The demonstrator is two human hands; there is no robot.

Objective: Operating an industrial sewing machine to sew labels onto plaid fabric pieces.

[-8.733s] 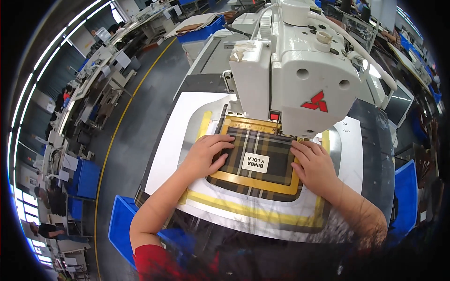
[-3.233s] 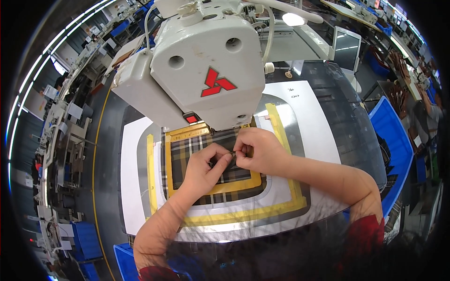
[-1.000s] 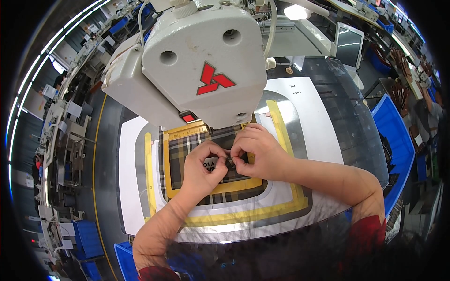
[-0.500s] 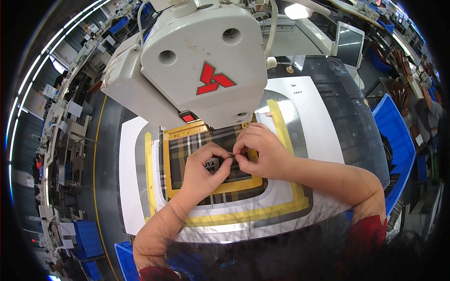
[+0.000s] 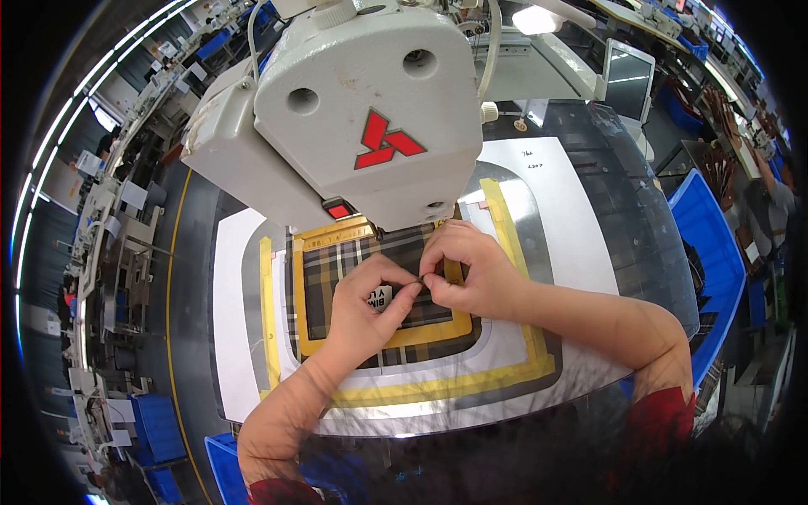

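Observation:
My left hand [image 5: 374,307] and my right hand [image 5: 463,269] pinch close together at something small and dark, too small to name, above plaid fabric [image 5: 332,261]. The fabric lies inside a yellow frame [image 5: 387,337] beneath the white sewing machine head [image 5: 362,101]. A white label [image 5: 376,298] on the fabric shows partly behind my left hand. A clear plate [image 5: 543,240] edged with yellow tape [image 5: 438,383] surrounds the frame, over white paper [image 5: 589,252].
Blue bins stand at the right [image 5: 711,252] and lower left [image 5: 223,463]. A screen [image 5: 624,93] stands at the back right. An aisle [image 5: 181,320] and rows of workbenches run along the left. Another person [image 5: 778,198] is at the far right.
My pinched fingertips have moved slightly up and to the right over the last second. Earlier, my hands lay apart at the fabric's two sides, with the label uncovered.

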